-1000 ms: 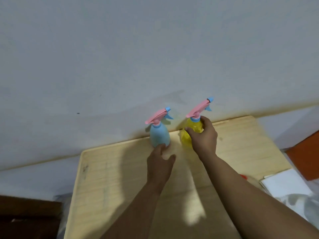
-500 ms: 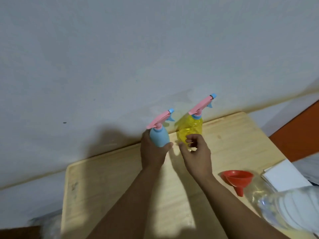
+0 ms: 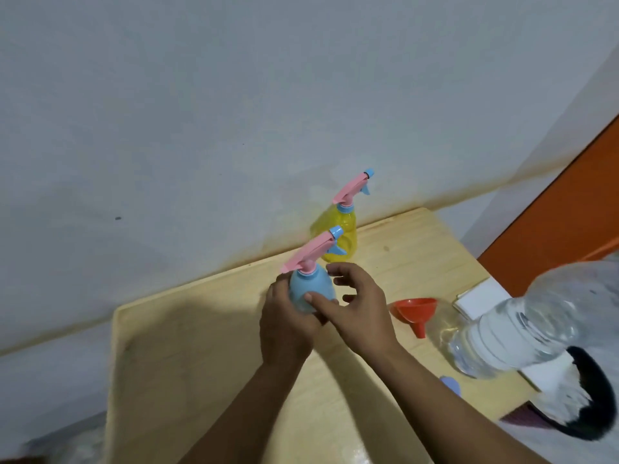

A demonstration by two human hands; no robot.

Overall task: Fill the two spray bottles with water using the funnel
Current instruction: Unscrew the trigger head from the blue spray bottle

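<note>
A blue spray bottle (image 3: pixel 311 288) with a pink trigger head is held upright just above the wooden table (image 3: pixel 201 363); my left hand (image 3: pixel 284 326) grips its body from the left. My right hand (image 3: pixel 360 309) is beside it on the right, thumb touching the bottle's front, fingers loosely curved and apart from it. The yellow spray bottle (image 3: pixel 341 229), with the same kind of pink head, stands alone by the wall behind. A red funnel (image 3: pixel 413 311) lies on the table to the right of my hands. A large clear water bottle (image 3: pixel 516 329) sits beyond the funnel.
The table butts against a grey wall. A white sheet (image 3: pixel 479 298) lies at the table's right edge, and a small blue cap (image 3: pixel 450 386) sits near my right forearm. An orange surface (image 3: pixel 569 212) rises at the far right.
My left hand has brought the blue bottle away from the wall toward me. My right hand let go of the yellow bottle and moved over to the blue one.
</note>
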